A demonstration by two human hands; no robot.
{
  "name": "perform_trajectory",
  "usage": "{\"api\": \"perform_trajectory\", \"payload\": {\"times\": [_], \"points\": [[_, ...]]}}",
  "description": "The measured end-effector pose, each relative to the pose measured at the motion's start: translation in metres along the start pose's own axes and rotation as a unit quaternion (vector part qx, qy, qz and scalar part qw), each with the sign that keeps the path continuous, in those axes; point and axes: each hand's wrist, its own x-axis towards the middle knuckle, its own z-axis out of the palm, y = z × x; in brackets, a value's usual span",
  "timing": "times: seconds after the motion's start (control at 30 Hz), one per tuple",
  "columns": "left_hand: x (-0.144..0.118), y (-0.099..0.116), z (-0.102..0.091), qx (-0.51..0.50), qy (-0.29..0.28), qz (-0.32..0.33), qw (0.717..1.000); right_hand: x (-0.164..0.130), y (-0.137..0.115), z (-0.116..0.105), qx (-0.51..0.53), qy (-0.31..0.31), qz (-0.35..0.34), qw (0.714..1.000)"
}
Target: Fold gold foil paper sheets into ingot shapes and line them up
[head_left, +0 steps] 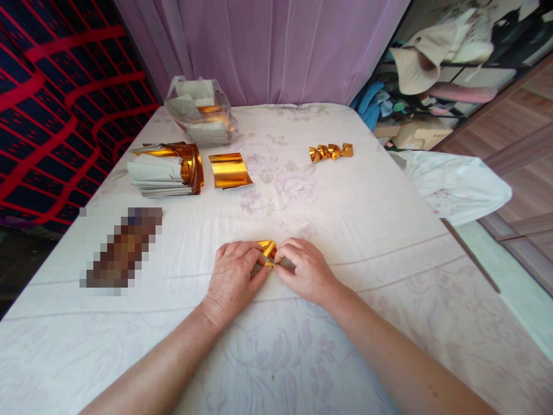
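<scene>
left hand (233, 275): mine, fingers curled tight, pinching the foil (268, 250) from its 9 o'clock side, knuckles down on the cloth (345, 230).
right hand (302, 268): mine, closed the same way, pinching the foil from 3 o'clock; thumbs nearly touching.
foil: small gold piece, part folded, held between both hands low on the cloth, just ahead of me; most of it hidden by fingers.
loose sheet (230, 170): flat gold sheet at 11 o'clock, well apart.
stack (166, 169): gold-and-white sheets just left of the loose sheet.
bag (201, 112): clear, more sheets inside, far at 11 o'clock.
folded pieces (330, 151): row of finished gold ones at 1 o'clock, far.
risk: I judge thin foil could tear or crease crooked if I pinch too hard or pull the hands apart unevenly; soft cloth gives no firm backing for a sharp fold.
</scene>
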Motion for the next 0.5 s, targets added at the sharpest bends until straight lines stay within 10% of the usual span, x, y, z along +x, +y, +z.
{"api": "perform_trajectory", "payload": {"times": [0.5], "points": [[0.0034,0.0009,-0.0005,-0.029,-0.015,-0.036,0.999,0.0025,-0.0052,0.0021,-0.041,-0.012,0.03,0.999]]}}
